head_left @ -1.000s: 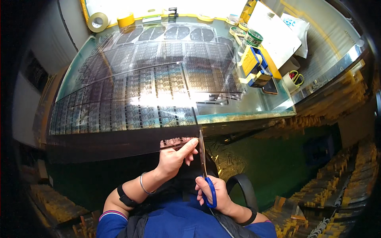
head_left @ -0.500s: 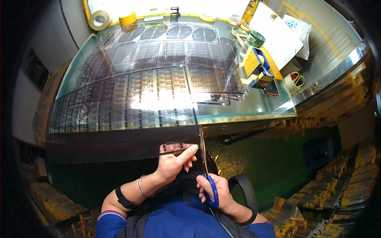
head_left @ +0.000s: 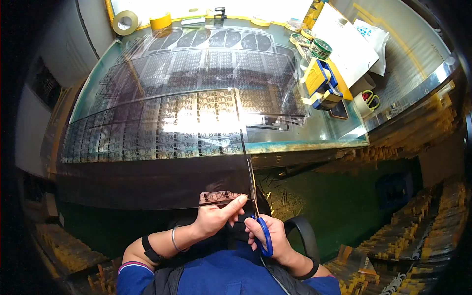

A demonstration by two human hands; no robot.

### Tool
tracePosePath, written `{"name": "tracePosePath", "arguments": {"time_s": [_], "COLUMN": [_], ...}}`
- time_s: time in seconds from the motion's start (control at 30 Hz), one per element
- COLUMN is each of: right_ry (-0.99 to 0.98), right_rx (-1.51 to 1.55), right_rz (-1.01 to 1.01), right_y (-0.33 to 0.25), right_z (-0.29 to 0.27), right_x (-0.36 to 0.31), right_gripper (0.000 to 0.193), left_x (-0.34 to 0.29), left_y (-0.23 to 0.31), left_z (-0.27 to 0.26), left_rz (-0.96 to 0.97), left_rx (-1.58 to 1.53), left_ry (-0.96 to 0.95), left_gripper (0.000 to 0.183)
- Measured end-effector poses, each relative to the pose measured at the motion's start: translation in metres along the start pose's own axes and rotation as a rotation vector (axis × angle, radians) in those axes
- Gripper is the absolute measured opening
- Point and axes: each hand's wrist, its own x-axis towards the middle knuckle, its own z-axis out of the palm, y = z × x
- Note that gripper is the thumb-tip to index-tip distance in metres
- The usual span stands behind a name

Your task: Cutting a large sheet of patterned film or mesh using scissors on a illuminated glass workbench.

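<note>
A large dark film sheet [head_left: 147,182] printed with rows of small circuit-like patterns hangs over the near edge of the glass-topped table [head_left: 314,143]. My left hand [head_left: 216,216] pinches its near right edge between thumb and fingers. In my right hand [head_left: 273,233] are scissors with blue handles [head_left: 266,236], thumb and fingers in the loops. Their long blades point away from me along the sheet's right edge, close beside my left thumb. Whether the blades are cutting at this instant I cannot tell.
More printed film sheets [head_left: 206,64] lie across the table. At its right stand a blue and yellow tape dispenser [head_left: 322,81], a green tape roll [head_left: 320,48], a phone [head_left: 339,110] and a cup with scissors [head_left: 365,103]. Tape rolls [head_left: 125,22] sit at the far left. A black chair armrest [head_left: 301,231] curves beside my right arm.
The film sheet has slid slightly toward me, its near edge now lower. My left hand has dropped a little with it. The scissors have barely moved.
</note>
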Motion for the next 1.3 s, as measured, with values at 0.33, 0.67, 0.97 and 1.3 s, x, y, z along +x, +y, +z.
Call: {"name": "tracePosePath", "arguments": {"time_s": [0.33,0.67,0.97,1.3], "right_ry": [-0.005,-0.014,0.027,0.025], "right_rx": [-0.093,0.069,0.023,-0.136], "right_rz": [0.048,0.056,0.05,-0.018], "right_y": [-0.008,-0.009,-0.017,-0.017], "right_z": [-0.002,-0.005,-0.001,-0.008], "right_x": [-0.007,-0.004,-0.005,-0.01], "right_gripper": [0.027,0.033,0.029,0.03], "left_x": [-0.006,-0.014,-0.015,-0.007], "left_y": [-0.011,-0.018,-0.02,0.014], "left_z": [-0.003,0.002,0.0,-0.003], "left_rz": [-0.021,-0.048,-0.02,0.013], "left_rx": [0.009,0.118,0.084,0.024], "left_ry": [-0.004,-0.079,-0.106,-0.005], "left_gripper": [0.018,0.021,0.018,0.016]}}
